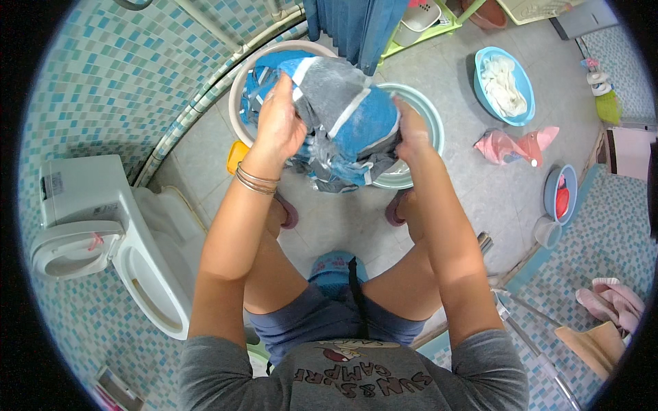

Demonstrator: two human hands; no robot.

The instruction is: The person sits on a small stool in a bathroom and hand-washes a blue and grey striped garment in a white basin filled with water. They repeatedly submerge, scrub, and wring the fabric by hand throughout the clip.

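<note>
My left hand (277,123) and my right hand (411,133) both grip a wet garment (346,116) of blue, grey and white, held bunched up between them. The garment hangs over two basins on the floor: a white basin (240,85) on the left holding more blue cloth, and a pale green basin (428,116) under my right hand. Thin metal bangles circle my left wrist. My bare knees and feet in dark slippers show below the garment.
A white toilet (103,226) stands at left against the tiled wall. A yellow object (235,156) lies by the white basin. A blue basin (504,85) with white cloth, pink cloth (514,147) and a small blue bowl (561,193) sit at right.
</note>
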